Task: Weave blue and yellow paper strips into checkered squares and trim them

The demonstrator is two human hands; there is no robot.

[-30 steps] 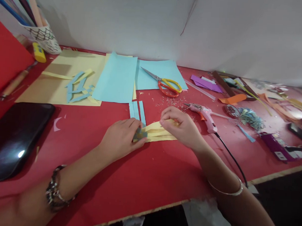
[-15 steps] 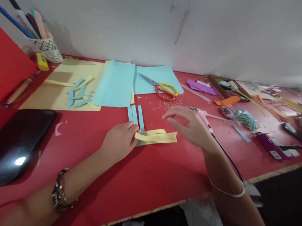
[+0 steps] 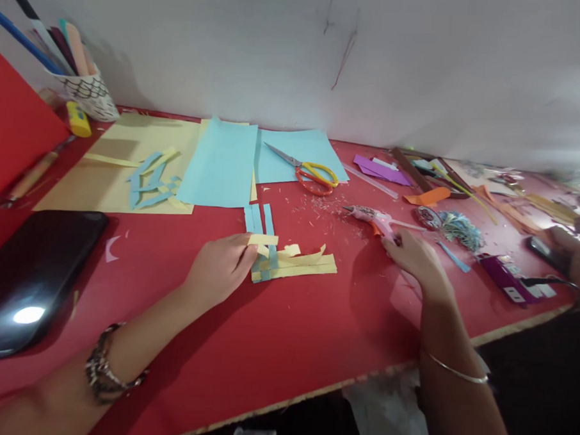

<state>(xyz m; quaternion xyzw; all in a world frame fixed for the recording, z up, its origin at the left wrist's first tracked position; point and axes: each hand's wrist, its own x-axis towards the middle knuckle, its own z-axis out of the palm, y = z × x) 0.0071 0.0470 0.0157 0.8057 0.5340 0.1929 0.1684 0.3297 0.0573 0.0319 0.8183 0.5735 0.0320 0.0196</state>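
The red table (image 3: 284, 345) bears interlaced yellow and blue paper strips (image 3: 292, 265)

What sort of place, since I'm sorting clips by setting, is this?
Probably a paper-craft workspace, though home or workshop I can't tell: interwoven blue and yellow paper strips, scissors and a pink glue gun show it.

Right hand (image 3: 417, 258) now on glue gun (image 3: 382, 221)
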